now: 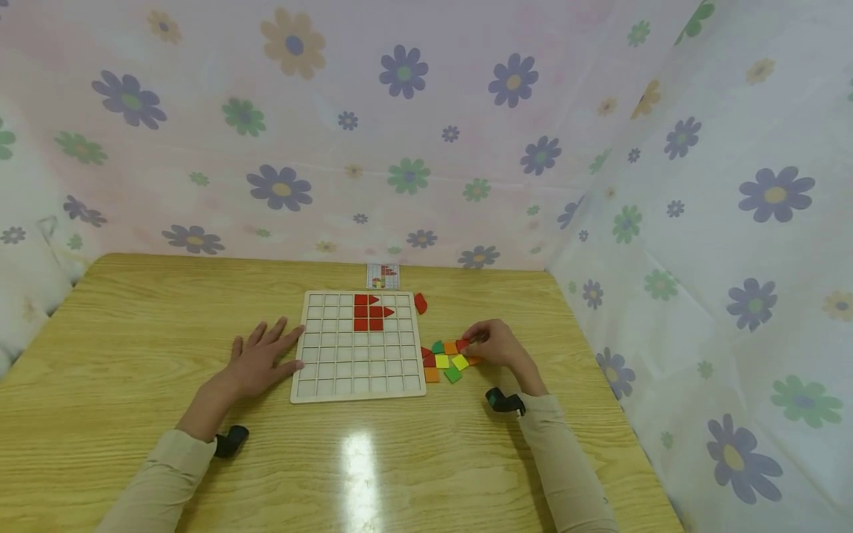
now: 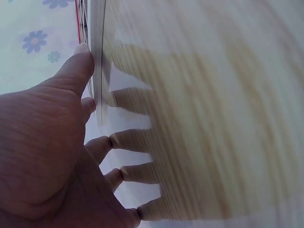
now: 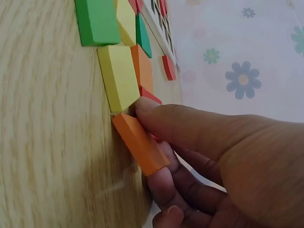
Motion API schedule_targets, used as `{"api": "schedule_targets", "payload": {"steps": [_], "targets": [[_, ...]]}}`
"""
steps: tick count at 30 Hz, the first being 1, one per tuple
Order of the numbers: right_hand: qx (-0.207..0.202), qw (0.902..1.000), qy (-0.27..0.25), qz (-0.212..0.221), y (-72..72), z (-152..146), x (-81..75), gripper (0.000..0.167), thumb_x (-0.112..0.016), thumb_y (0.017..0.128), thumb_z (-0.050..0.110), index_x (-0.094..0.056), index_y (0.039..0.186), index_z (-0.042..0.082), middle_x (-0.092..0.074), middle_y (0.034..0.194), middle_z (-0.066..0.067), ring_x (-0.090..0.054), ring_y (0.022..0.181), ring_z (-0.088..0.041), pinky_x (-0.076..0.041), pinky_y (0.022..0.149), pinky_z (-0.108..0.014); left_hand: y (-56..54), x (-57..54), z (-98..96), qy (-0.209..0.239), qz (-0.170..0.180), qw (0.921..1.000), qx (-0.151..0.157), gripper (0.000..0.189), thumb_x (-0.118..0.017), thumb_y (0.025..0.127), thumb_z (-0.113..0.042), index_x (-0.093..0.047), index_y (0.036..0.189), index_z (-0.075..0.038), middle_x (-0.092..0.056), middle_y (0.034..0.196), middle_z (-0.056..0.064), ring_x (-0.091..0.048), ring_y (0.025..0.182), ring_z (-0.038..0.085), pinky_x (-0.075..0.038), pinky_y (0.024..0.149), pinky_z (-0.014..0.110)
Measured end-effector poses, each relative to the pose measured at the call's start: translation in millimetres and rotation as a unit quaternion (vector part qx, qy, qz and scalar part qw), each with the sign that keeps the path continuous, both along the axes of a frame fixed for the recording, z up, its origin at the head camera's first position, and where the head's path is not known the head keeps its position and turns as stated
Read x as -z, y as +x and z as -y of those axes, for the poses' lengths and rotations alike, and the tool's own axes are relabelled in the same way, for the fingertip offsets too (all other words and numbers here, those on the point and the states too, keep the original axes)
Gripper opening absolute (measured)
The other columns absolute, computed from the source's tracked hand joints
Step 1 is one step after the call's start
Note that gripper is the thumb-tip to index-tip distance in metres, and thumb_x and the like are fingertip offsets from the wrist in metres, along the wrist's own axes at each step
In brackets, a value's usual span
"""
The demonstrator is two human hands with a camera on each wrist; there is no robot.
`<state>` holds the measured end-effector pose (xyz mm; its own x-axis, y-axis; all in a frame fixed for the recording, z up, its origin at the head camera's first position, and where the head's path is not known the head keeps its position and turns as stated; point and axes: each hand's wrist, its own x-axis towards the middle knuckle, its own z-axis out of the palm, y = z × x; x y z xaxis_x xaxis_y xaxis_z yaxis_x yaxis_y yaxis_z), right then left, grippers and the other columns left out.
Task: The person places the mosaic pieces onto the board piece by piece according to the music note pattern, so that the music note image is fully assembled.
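Note:
A pale wooden grid board (image 1: 326, 355) lies on the table. Red square tiles (image 1: 361, 312) and two pointed red pieces fill a few cells near its top. With fingers spread, my left hand (image 1: 256, 364) rests on the table, thumb and forefinger touching the board's left edge. On the right, my right hand (image 1: 496, 345) pinches a red tile (image 3: 151, 96) between thumb and fingers, which partly hide it. An orange tile (image 3: 140, 145) lies against those fingers. Beside it are a yellow tile (image 3: 118, 78), a green tile (image 3: 97, 21) and another orange tile (image 3: 143, 69).
Behind the board lies a small pattern card (image 1: 383, 277). A separate red piece (image 1: 420, 303) sits by the board's upper right corner. Flowered cloth (image 1: 406, 148) hangs along the back and sides of the wooden table (image 1: 280, 474).

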<state>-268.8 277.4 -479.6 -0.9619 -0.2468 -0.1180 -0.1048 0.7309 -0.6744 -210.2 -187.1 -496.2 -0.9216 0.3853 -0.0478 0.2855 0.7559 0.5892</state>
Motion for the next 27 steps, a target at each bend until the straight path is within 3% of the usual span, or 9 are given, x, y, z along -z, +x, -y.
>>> {"api": "schedule_targets", "payload": {"steps": [9, 16, 23, 27], "targets": [[0.011, 0.9995, -0.016, 0.025, -1.6, 4, 0.6, 0.019, -0.079, 0.09, 0.013, -0.076, 0.105, 0.002, -0.074, 0.097, -0.01, -0.063, 0.08, -0.016, -0.051, 0.072, -0.028, 0.3, -0.7, -0.3, -0.003, 0.003, 1.0, -0.002, 0.07, -0.059, 0.103, -0.042, -0.035, 0.159, -0.008, -0.016, 0.165, 0.03, -0.004, 0.148, 0.061, 0.001, 0.108, 0.082], [-0.003, 0.9993, -0.038, 0.006, -2.0, 14, 0.9, 0.012, -0.071, 0.097, 0.012, -0.073, 0.1, 0.0, -0.073, 0.095, -0.011, -0.064, 0.079, -0.015, -0.051, 0.071, -0.027, 0.6, -1.3, -0.3, -0.008, 0.001, 1.0, -0.001, 0.07, -0.059, 0.103, -0.042, -0.036, 0.159, -0.008, -0.017, 0.165, 0.031, -0.006, 0.148, 0.061, -0.002, 0.107, 0.083], [0.006, 0.9937, -0.112, 0.004, 1.0, 31, 6.4, 0.018, -0.061, 0.101, 0.005, -0.069, 0.113, -0.006, -0.073, 0.103, -0.019, -0.067, 0.083, -0.018, -0.054, 0.071, -0.026, 0.7, -3.0, -0.3, -0.006, 0.004, 1.0, -0.001, 0.07, -0.06, 0.103, -0.041, -0.036, 0.158, -0.007, -0.017, 0.164, 0.031, -0.005, 0.148, 0.061, -0.001, 0.107, 0.083], [-0.005, 0.989, -0.148, 0.01, 3.6, 40, 13.9, 0.022, -0.063, 0.1, 0.003, -0.068, 0.119, -0.007, -0.072, 0.108, -0.021, -0.07, 0.088, -0.018, -0.056, 0.074, -0.026, -0.2, -0.9, 0.5, -0.01, 0.003, 0.9999, 0.0, 0.07, -0.06, 0.103, -0.042, -0.035, 0.159, -0.008, -0.017, 0.165, 0.031, -0.005, 0.148, 0.061, -0.002, 0.107, 0.083]]}}
